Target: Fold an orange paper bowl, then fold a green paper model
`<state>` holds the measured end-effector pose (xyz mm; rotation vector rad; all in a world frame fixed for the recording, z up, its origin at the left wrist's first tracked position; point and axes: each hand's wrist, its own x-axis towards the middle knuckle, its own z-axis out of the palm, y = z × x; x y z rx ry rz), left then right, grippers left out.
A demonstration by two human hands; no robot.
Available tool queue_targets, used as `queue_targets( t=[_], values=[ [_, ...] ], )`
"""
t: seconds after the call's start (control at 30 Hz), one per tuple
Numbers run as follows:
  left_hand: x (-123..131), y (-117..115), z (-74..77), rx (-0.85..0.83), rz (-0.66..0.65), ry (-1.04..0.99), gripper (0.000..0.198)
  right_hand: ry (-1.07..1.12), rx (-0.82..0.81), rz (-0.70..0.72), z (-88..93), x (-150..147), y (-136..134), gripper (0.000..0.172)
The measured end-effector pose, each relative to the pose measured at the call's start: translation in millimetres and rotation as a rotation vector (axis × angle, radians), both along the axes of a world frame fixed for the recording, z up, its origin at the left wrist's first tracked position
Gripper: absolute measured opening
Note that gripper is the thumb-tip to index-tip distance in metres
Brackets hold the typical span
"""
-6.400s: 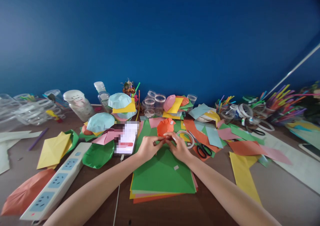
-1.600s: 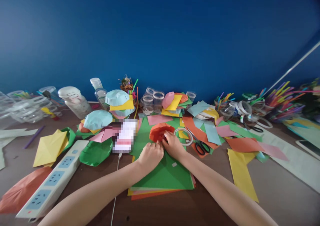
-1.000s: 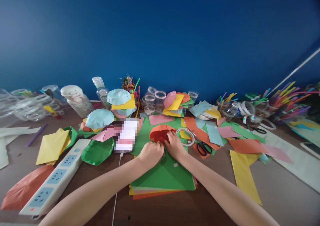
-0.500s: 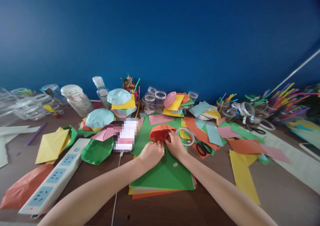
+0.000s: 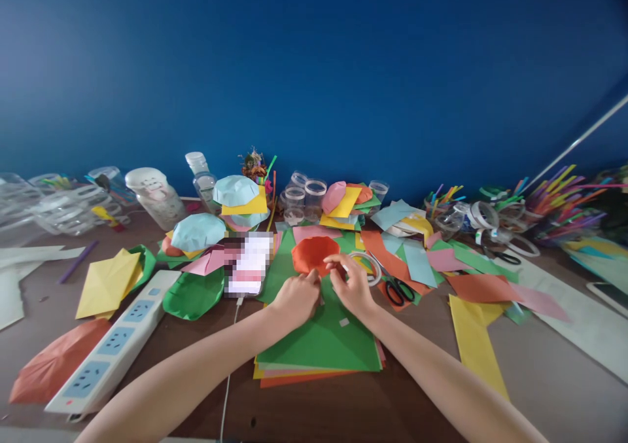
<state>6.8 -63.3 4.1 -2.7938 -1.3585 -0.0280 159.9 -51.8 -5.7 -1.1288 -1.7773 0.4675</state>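
Orange paper bowl point(image 5: 312, 254), rounded, sits on the green paper point(image 5: 279, 279) at centre of the table point(image 5: 235, 397), held up between 2 hands. Left hand point(image 5: 296, 299): curled, fingertips point(image 5: 312, 275) at lower edge of bowl; cannot tell whether they are pinching the paper or only touching it. Right hand point(image 5: 350, 287): loosely open, thumb and fingers parted, no clenching, fingertips point(image 5: 330, 258) at right edge of bowl.

Below the hands: stack of coloured paper sheets point(image 5: 318, 345), green on top, with 1 small white scrap point(image 5: 344, 322) on it. Just right of the bowl: roll of tape point(image 5: 367, 267), then black-handled scissors point(image 5: 397, 292) on orange paper strips. Left of the bowl: phone point(image 5: 248, 266), pixelated, with white cable point(image 5: 226, 384). Further left: green paper bowl point(image 5: 193, 294), power strip point(image 5: 112, 345), yellow folded paper point(image 5: 108, 283). Back row: light-blue paper domes point(image 5: 235, 190), clear plastic cups point(image 5: 304, 197), coloured straws point(image 5: 559, 211), against blue wall point(image 5: 314, 70).
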Motion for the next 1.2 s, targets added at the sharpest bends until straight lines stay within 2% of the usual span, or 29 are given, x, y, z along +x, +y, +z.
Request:
queue_targets(
  t=[0.1,0.2,0.4,0.53,0.7,0.9,1.03,1.2],
  values=[
    [-1.9,2.1,-2.1,0.012,-0.010,0.002,0.023,0.033,0.044,-0.136,5.5,12.1,5.4,0.019],
    [-1.9,3.4,-5.0,0.038,-0.018,-0.003,0.025,0.065,-0.011,-0.212,3.1,26.1,19.7,0.028],
    [-2.4,5.3,-7.7,0.037,-0.019,0.005,0.025,0.081,-0.141,-0.050,-5.9,37.3,36.2,0.031],
    [-4.2,5.6,-10.2,0.080,-0.018,-0.003,0.025,0.055,-0.162,-0.025,-7.4,37.6,36.5,0.033],
    [-5.6,6.5,-12.2,0.187,0.072,-0.036,0.027,0.046,-0.227,0.013,-9.3,41.5,39.5,0.028],
    [-6.1,5.2,-2.7,0.233,0.101,-0.185,0.040,0.290,-0.424,0.086,-9.0,33.8,36.3,0.037],
    [-7.3,4.5,-1.1,0.199,0.086,-0.257,0.037,0.418,-0.530,0.123,-8.9,22.1,29.5,0.040],
    [-10.1,9.2,-7.5,0.145,0.081,-0.326,0.030,0.506,-0.576,0.169,-7.7,13.6,22.5,0.041]
  ],
)
